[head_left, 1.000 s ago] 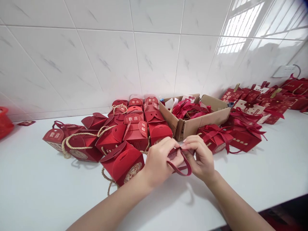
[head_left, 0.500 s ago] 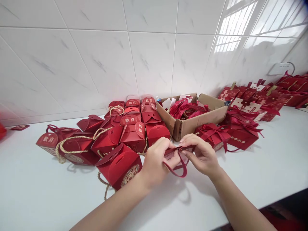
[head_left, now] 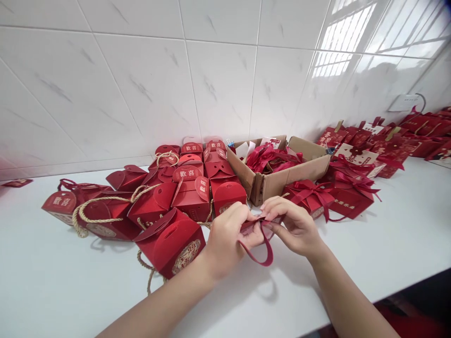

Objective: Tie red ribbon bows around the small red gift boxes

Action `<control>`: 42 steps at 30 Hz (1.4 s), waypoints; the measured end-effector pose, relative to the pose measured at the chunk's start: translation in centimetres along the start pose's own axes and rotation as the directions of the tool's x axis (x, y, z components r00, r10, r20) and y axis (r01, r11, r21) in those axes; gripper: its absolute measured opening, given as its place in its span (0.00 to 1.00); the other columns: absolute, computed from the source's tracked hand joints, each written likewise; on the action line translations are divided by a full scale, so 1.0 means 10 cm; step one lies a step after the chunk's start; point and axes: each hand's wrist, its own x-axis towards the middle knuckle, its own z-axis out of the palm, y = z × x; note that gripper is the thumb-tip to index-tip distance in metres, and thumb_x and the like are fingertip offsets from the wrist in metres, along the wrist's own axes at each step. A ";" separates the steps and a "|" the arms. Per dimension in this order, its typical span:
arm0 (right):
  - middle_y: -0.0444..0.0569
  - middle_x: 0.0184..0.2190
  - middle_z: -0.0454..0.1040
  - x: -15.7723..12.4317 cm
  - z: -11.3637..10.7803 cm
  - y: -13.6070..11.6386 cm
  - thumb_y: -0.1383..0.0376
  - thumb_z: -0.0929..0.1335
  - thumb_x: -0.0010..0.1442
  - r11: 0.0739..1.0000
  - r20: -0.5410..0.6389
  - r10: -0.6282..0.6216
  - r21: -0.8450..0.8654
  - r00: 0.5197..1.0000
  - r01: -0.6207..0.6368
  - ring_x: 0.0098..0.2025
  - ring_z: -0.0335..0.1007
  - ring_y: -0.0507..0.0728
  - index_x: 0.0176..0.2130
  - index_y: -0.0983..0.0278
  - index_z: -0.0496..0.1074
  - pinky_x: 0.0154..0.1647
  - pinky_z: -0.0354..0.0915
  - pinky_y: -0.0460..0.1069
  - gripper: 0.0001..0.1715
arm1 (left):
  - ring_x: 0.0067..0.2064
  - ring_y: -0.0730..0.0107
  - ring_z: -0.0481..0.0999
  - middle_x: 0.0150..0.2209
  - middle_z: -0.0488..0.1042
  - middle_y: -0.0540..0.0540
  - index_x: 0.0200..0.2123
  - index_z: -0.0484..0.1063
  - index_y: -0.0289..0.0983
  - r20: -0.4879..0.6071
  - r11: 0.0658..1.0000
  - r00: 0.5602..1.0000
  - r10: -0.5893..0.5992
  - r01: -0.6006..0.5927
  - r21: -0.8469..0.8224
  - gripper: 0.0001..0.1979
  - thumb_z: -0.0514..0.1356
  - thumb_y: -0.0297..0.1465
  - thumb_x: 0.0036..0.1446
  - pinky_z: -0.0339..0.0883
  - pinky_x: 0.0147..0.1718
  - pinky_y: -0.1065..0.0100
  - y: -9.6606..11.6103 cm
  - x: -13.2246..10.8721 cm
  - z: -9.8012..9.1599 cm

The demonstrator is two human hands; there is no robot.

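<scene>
My left hand [head_left: 229, 237] grips a small dark red box [head_left: 249, 227], its fingers reaching partly inside. A dark red ribbon [head_left: 270, 256] hangs in a loop from the top of this box toward me. With thumb and fingertips, my right hand [head_left: 294, 227] pinches the ribbon's upper end where it meets the box edge. Both sets of fingertips nearly touch there and partly hide the ribbon's end. Just left of my left hand sits a red box with a round gold emblem [head_left: 172, 244], its rope handle [head_left: 150, 272] hanging down.
Several red boxes [head_left: 192, 199] are packed together on the white table [head_left: 88, 291] at the left. Behind my hands stands an open cardboard box [head_left: 292, 182] of red ribbons [head_left: 271, 157]. Ribbon-tied boxes [head_left: 348, 197] and red bags [head_left: 391, 145] stand right, along the tiled wall [head_left: 141, 84].
The view has shifted slightly, so the boxes on the left appear a little further left. Both hands keep their hold, and the ribbon loop hangs slightly lower.
</scene>
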 end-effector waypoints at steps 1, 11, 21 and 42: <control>0.50 0.33 0.72 0.00 -0.01 0.00 0.73 0.66 0.57 1.000 0.006 0.001 0.000 1.000 -0.001 0.40 0.71 0.56 0.36 0.62 0.69 0.42 0.70 0.54 0.08 | 0.24 0.80 0.60 0.24 0.62 0.55 0.27 0.63 0.37 -0.003 1.000 1.000 0.016 -0.016 0.003 0.06 0.58 0.25 0.53 0.56 0.22 0.77 0.00 0.00 0.00; 0.50 0.35 0.71 -0.03 -0.01 -0.02 0.77 0.65 0.54 1.000 0.016 0.011 0.020 1.000 -0.011 0.43 0.70 0.57 0.34 0.62 0.67 0.41 0.70 0.54 0.11 | 0.23 0.80 0.60 0.22 0.61 0.55 0.25 0.63 0.37 -0.040 0.998 0.997 0.060 -0.058 0.040 0.06 0.57 0.24 0.52 0.56 0.22 0.77 0.00 -0.01 0.02; 0.50 0.34 0.72 -0.02 -0.01 -0.04 0.76 0.66 0.55 1.000 0.021 0.011 -0.009 1.000 -0.011 0.42 0.71 0.57 0.33 0.61 0.67 0.37 0.71 0.52 0.09 | 0.23 0.80 0.62 0.21 0.61 0.55 0.24 0.62 0.37 -0.060 1.000 0.998 -0.002 0.001 -0.015 0.07 0.57 0.22 0.49 0.58 0.23 0.77 0.03 -0.01 0.03; 0.49 0.31 0.72 -0.02 0.07 -0.05 0.74 0.69 0.53 0.992 -0.109 -0.029 -0.126 0.994 0.015 0.34 0.72 0.54 0.32 0.62 0.67 0.31 0.70 0.48 0.08 | 0.32 0.72 0.69 0.33 0.69 0.49 0.39 0.64 0.38 0.441 0.992 0.892 0.098 -0.121 0.024 0.12 0.60 0.28 0.50 0.65 0.29 0.72 0.02 0.13 -0.31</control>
